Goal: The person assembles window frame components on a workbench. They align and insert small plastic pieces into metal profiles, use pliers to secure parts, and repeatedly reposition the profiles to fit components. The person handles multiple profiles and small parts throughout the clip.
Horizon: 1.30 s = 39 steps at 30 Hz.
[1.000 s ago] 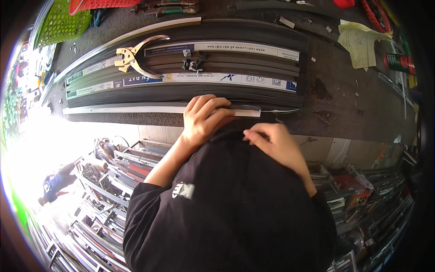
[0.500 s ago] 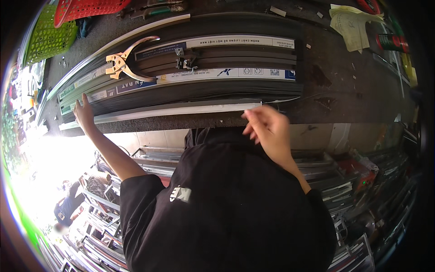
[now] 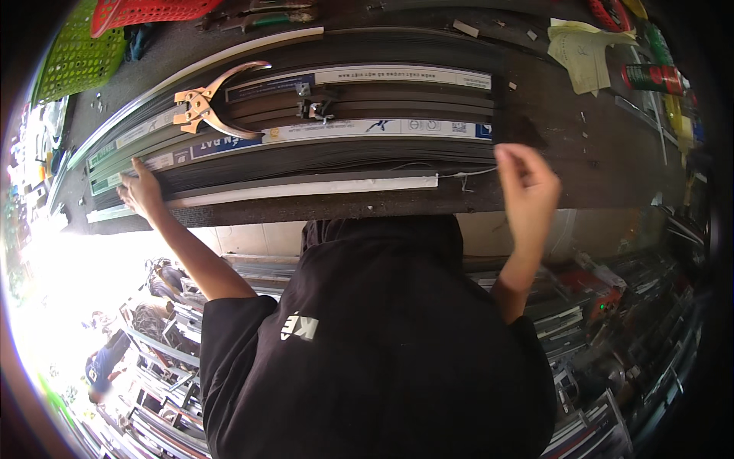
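Head view, left hand (image 3: 143, 191) spread on strips (image 3: 321, 159), right hand (image 3: 531, 187) half-curled

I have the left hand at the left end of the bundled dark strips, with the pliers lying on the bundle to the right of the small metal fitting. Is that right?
Not quite: the pliers lie to the left of the small metal fitting, as the head view shows. The left hand is at the left end of the bundled dark strips, as stated.
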{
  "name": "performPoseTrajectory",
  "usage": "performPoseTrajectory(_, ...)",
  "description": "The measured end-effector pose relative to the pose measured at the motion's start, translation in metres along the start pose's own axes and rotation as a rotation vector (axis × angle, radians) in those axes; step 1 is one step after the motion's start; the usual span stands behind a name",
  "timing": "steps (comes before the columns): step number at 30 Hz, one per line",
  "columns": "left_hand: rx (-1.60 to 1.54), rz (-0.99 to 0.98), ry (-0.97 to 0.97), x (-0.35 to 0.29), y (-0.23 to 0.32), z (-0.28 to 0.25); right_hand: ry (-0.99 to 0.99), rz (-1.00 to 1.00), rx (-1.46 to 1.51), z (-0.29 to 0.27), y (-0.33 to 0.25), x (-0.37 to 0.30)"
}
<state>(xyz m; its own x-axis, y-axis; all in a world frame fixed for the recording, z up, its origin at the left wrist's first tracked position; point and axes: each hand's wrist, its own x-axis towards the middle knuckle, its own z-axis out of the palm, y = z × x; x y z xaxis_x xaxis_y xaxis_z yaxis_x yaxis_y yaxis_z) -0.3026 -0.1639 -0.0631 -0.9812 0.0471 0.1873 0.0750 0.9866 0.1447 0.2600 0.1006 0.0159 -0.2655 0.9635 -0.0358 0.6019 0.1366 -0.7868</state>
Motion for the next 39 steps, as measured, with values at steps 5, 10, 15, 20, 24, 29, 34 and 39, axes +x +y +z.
performPoseTrajectory(5, 0.025, -0.123, 0.006, 0.011, -0.001, 0.010, -0.124, -0.162, -0.256, -0.052, 0.044, 0.022)
performPoseTrajectory(10, 0.016, -0.130, -0.026, 0.014, -0.006, 0.011, -0.119, -0.362, -0.310, -0.037, 0.078, 0.017)
performPoseTrajectory(15, -0.006, -0.145, -0.041, 0.013, -0.003, 0.009, 0.023, -0.446, -0.322, -0.039, 0.072, 0.018)
performPoseTrajectory(20, 0.037, -0.135, -0.059, 0.019, -0.004, 0.008, -0.087, -0.472, -0.336, -0.025, 0.070, 0.013)
performPoseTrajectory(24, 0.086, -0.131, -0.073, 0.050, -0.032, 0.015, -0.034, -0.574, -0.486, -0.021, 0.074, 0.016)
performPoseTrajectory(29, 0.295, -0.135, -0.204, 0.134, -0.098, 0.018, 0.230, -0.464, -0.432, -0.017, 0.046, -0.002)
performPoseTrajectory(34, 0.457, -0.016, -0.246, 0.170, -0.132, 0.030, -0.499, 0.502, 0.630, 0.025, -0.010, -0.054)
performPoseTrajectory(39, 0.347, -0.104, -0.091, 0.164, -0.129, 0.037, -0.588, 0.654, 1.070, 0.084, -0.021, -0.058)
